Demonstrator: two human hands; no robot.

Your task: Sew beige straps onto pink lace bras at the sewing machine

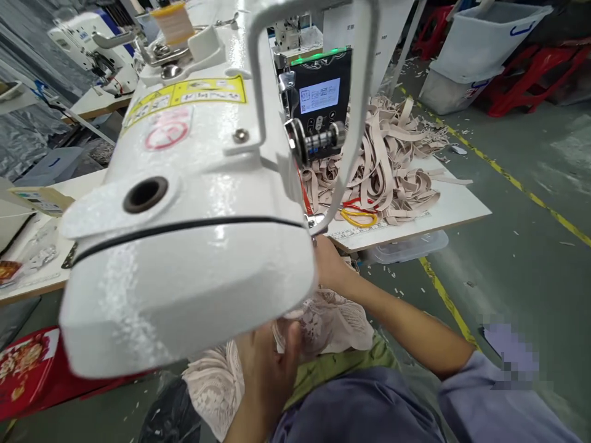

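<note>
A white sewing machine head (194, 264) fills the middle of the view and covers the needle area. Pale pink lace garment fabric (341, 320) hangs below it across my lap, with another ruffled part of the lace (212, 384) further left. My left hand (270, 357) is under the machine's front, its thumb raised against the lace and the fingertips partly hidden; it appears closed on the fabric. My right hand (330, 261) reaches in behind the machine's right side, near the lace. Its fingers are hidden by the machine head.
Beige elastic strips (383, 154) lie heaped on the white table (457, 203) at right, beside yellow-handled scissors (359, 217). A control panel (321, 98) is lit behind the machine. Plastic bins (489, 43) and a red stool (535, 80) stand on the floor. Another sewing machine (92, 46) is upper left.
</note>
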